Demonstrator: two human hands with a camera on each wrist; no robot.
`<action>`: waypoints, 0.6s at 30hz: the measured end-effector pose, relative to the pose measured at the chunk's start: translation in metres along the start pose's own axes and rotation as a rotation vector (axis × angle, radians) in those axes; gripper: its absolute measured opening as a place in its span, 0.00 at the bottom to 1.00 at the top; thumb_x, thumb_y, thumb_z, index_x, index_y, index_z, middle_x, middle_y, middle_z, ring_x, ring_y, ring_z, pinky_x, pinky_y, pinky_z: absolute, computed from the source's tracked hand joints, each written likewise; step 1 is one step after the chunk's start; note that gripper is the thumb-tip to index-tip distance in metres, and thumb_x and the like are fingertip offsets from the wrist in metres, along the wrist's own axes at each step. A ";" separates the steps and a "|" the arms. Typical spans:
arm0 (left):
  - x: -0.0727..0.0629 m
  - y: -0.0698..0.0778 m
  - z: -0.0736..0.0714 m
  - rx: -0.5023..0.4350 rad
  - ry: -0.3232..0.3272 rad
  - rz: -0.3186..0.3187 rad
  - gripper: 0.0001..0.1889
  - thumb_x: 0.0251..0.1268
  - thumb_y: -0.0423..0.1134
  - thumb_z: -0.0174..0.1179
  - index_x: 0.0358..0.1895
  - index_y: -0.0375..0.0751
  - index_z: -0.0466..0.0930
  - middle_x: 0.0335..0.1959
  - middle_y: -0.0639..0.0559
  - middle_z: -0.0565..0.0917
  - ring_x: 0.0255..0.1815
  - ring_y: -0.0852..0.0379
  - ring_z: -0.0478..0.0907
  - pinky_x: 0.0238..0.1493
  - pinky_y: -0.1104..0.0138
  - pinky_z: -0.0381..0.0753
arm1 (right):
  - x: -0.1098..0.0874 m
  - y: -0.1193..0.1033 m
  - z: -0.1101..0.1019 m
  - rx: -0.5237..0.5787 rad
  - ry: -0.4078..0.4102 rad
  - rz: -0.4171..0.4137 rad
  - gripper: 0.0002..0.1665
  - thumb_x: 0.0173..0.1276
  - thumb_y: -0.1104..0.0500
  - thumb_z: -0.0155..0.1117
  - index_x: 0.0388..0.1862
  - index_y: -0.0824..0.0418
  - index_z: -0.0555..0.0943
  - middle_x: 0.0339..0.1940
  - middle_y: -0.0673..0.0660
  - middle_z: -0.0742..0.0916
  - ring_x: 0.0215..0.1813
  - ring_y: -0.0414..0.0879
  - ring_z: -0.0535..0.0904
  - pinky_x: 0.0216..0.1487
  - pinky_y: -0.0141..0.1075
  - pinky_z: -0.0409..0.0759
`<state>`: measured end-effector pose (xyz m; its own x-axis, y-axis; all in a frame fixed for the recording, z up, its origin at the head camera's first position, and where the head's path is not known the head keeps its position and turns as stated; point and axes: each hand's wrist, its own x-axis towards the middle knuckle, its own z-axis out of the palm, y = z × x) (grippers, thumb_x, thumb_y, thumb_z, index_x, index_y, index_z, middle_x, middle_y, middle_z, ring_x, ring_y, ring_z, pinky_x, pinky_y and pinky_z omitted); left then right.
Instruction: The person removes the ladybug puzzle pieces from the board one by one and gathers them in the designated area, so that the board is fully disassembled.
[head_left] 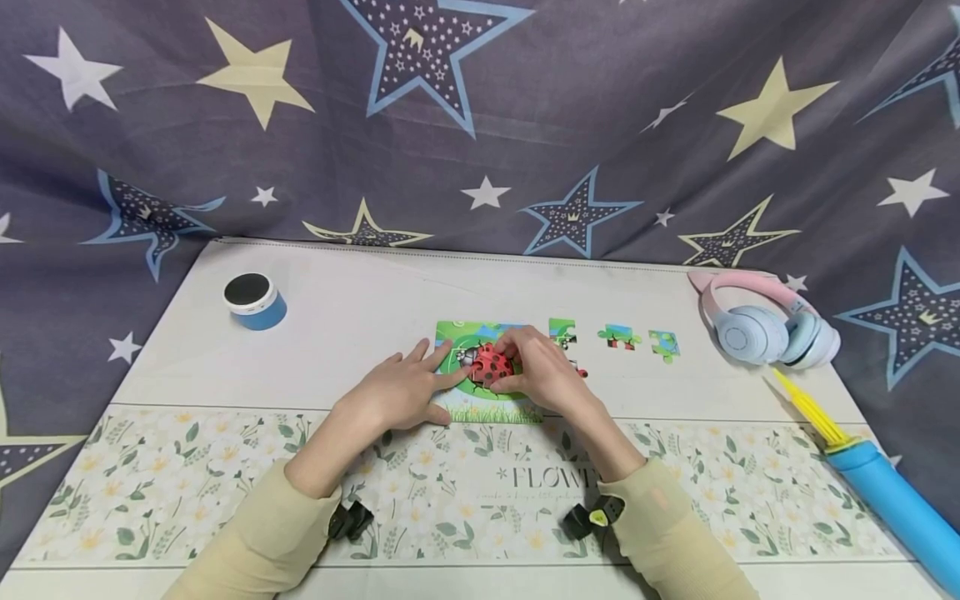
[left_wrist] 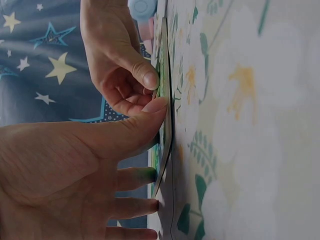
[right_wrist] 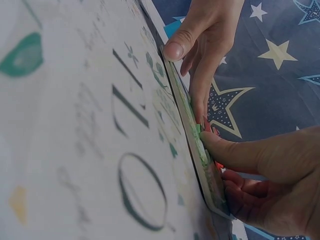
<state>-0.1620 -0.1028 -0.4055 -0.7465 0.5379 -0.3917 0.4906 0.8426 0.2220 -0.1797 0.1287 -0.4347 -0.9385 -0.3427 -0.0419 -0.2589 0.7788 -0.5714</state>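
A jigsaw puzzle board with a red ladybug picture lies flat on the table in the head view. My left hand spreads its fingers at the board's left edge, index finger reaching onto the ladybug and thumb at the near edge. With curled fingers and thumb, my right hand pinches a red puzzle piece at the ladybug's right part. This piece stands slightly raised in the right wrist view; its shape is mostly hidden by the fingers. The right hand also covers the board's right side.
Loose puzzle pieces lie right of the board, among them a green one, a red-green one and a blue-green one. Around them stand a blue speaker, headphones and a blue-yellow pump. A star-patterned curtain hangs behind.
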 end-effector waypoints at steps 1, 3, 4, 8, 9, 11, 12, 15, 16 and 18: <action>0.000 0.000 0.000 0.000 0.000 -0.001 0.40 0.69 0.59 0.63 0.81 0.60 0.60 0.86 0.41 0.47 0.86 0.34 0.47 0.81 0.38 0.59 | 0.000 0.000 0.000 0.002 0.001 -0.007 0.28 0.54 0.56 0.85 0.51 0.59 0.82 0.47 0.56 0.85 0.46 0.48 0.80 0.50 0.42 0.82; 0.000 0.000 0.000 0.002 0.001 -0.001 0.40 0.69 0.59 0.63 0.81 0.60 0.60 0.86 0.41 0.47 0.86 0.34 0.47 0.81 0.38 0.59 | 0.000 0.000 0.000 0.005 0.002 -0.019 0.28 0.54 0.57 0.85 0.51 0.60 0.82 0.45 0.56 0.85 0.46 0.48 0.81 0.49 0.41 0.82; 0.000 0.000 0.000 0.002 0.002 -0.002 0.40 0.69 0.59 0.63 0.81 0.60 0.60 0.86 0.41 0.47 0.86 0.34 0.47 0.81 0.38 0.59 | 0.001 0.000 0.000 0.006 0.002 -0.026 0.28 0.54 0.57 0.85 0.51 0.60 0.82 0.44 0.56 0.86 0.45 0.48 0.81 0.48 0.41 0.82; 0.000 0.000 0.000 0.004 -0.003 -0.004 0.40 0.69 0.59 0.62 0.81 0.60 0.59 0.87 0.41 0.47 0.86 0.34 0.46 0.81 0.38 0.59 | 0.001 0.000 0.000 0.019 0.002 -0.043 0.27 0.54 0.57 0.84 0.49 0.59 0.79 0.42 0.55 0.86 0.43 0.48 0.81 0.45 0.39 0.81; 0.000 0.000 0.000 0.005 -0.004 -0.005 0.40 0.69 0.59 0.62 0.81 0.60 0.59 0.87 0.41 0.47 0.86 0.34 0.46 0.81 0.38 0.58 | 0.001 0.000 0.000 0.022 0.002 -0.044 0.27 0.55 0.57 0.84 0.48 0.59 0.79 0.41 0.55 0.86 0.43 0.48 0.81 0.45 0.39 0.81; 0.000 0.000 0.000 0.004 -0.006 -0.005 0.40 0.69 0.59 0.62 0.82 0.60 0.59 0.87 0.41 0.47 0.86 0.34 0.46 0.81 0.38 0.58 | 0.000 0.000 0.000 0.029 0.003 -0.046 0.26 0.55 0.57 0.83 0.47 0.59 0.78 0.41 0.55 0.87 0.43 0.48 0.81 0.44 0.39 0.81; 0.000 0.000 0.000 0.002 -0.007 -0.005 0.40 0.69 0.59 0.62 0.82 0.60 0.59 0.87 0.41 0.47 0.86 0.34 0.46 0.81 0.38 0.58 | 0.000 0.000 0.000 0.029 0.003 -0.046 0.26 0.55 0.57 0.83 0.47 0.59 0.78 0.40 0.55 0.87 0.42 0.48 0.81 0.44 0.39 0.81; 0.001 0.000 0.000 -0.004 -0.009 -0.006 0.40 0.69 0.58 0.62 0.82 0.60 0.59 0.87 0.42 0.46 0.86 0.34 0.46 0.81 0.38 0.58 | 0.001 0.001 0.001 0.031 0.002 -0.041 0.25 0.56 0.57 0.83 0.47 0.58 0.78 0.39 0.55 0.87 0.41 0.48 0.81 0.44 0.39 0.80; 0.001 0.000 0.000 -0.006 -0.009 -0.005 0.40 0.69 0.58 0.62 0.82 0.60 0.59 0.87 0.42 0.46 0.86 0.34 0.46 0.81 0.38 0.58 | 0.002 0.002 0.001 0.034 0.000 -0.036 0.25 0.56 0.57 0.83 0.47 0.58 0.78 0.39 0.55 0.87 0.41 0.48 0.81 0.44 0.39 0.80; 0.001 0.000 -0.001 -0.008 -0.011 -0.004 0.40 0.69 0.58 0.62 0.82 0.60 0.59 0.87 0.42 0.46 0.86 0.34 0.46 0.81 0.38 0.57 | 0.002 0.002 0.000 0.045 -0.006 -0.025 0.24 0.57 0.58 0.82 0.48 0.58 0.79 0.38 0.54 0.87 0.39 0.46 0.81 0.43 0.38 0.80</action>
<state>-0.1628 -0.1020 -0.4054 -0.7436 0.5339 -0.4026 0.4837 0.8452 0.2274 -0.1821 0.1293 -0.4362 -0.9304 -0.3652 -0.0323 -0.2715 0.7454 -0.6088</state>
